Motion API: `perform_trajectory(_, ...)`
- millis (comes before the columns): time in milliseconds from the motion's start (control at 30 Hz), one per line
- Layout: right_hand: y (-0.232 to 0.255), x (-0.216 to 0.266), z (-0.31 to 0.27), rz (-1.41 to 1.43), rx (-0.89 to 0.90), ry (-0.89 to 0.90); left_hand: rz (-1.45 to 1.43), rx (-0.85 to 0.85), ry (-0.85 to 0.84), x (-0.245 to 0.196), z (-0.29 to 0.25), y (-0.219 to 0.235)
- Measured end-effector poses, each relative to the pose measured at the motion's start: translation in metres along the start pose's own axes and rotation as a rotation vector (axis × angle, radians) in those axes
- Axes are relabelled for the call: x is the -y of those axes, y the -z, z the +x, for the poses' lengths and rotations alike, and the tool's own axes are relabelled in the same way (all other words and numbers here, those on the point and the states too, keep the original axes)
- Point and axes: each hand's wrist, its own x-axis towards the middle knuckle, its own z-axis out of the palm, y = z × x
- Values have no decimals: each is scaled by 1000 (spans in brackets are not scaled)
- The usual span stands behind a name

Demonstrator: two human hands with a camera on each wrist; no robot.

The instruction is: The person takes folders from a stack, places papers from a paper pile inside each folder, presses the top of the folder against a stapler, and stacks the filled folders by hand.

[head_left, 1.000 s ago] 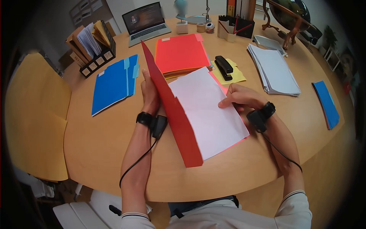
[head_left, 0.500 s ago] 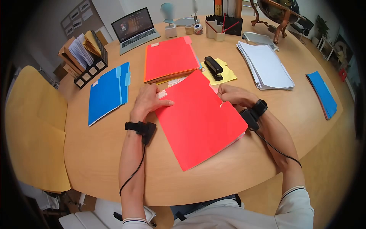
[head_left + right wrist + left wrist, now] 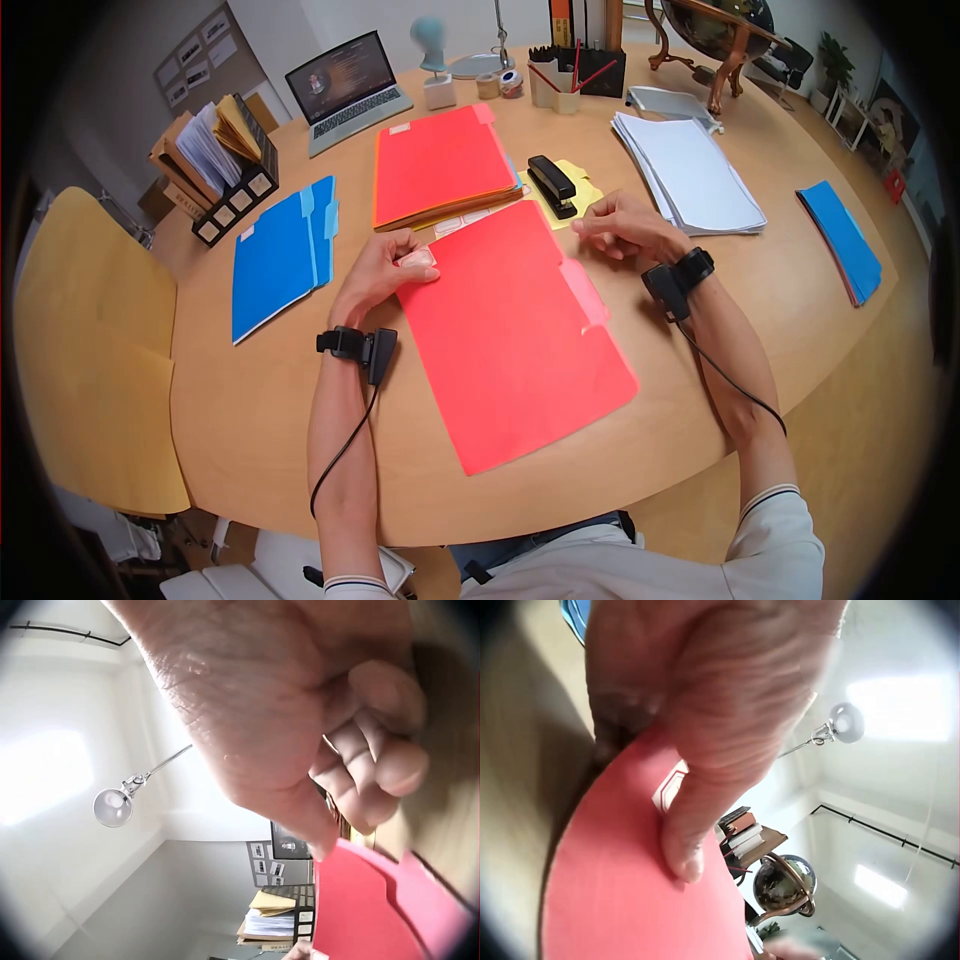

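One red file folder (image 3: 520, 350), on the bench (image 3: 420, 500); whether wholly flush, I cannot tell. Long axis: 11 to 5 o'clock. Tab (image 3: 588, 295): pink, on the long edge, pointing to 2. Left hand (image 3: 382, 268), nearer: my fingers pinch the corner by the label (image 3: 418, 256); folder lies toward 4 o'clock from them. Right hand (image 3: 632, 228), just off the edge: my fingers loosely curled, holding nothing; folder lies toward 7. Folder stack (image 3: 445, 155) just beyond, at 11 o'clock.
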Motion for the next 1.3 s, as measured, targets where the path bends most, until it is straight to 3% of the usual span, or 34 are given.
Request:
perform_trajectory(67,-4,1,0,-14,-128,66,-23,28,-8,-7,-1,-5)
perform_trajectory(200,-14,9,-3,-73,-97,53,-75,72,-25,-6,6,-26)
perform_trajectory(300,-10,-2,5,-72,-87,48,-5,-4,-93,-6,9,-38)
perform_trajectory(367,-9,-2,4,-50,-275,26,-165,-126,-30,-11,8,-44)
perform_trajectory(500,-5,-10,9,5,-365,38,-199,-119,55,-11,7,-43)
perform_trajectory(600,-8,-10,9,33,-399,77,-174,-231,57,-2,12,-46)
perform_trajectory(700,-16,-9,11,23,-458,133,-218,-298,-48,12,19,-48)
perform_trajectory(767,-21,-14,18,-77,-575,201,-203,-373,-97,16,23,-50)
perform_trajectory(900,-18,-22,27,-243,-639,222,-159,-341,-64,14,22,-47)
perform_trajectory(1133,-18,-19,30,-259,-607,323,-167,-390,-84,17,23,-49)
perform_trajectory(1200,-11,-13,33,-221,-382,115,-171,-401,-87,19,23,-47)
perform_trajectory(1300,-12,-7,28,-276,-349,119,-190,-368,-80,18,22,-45)
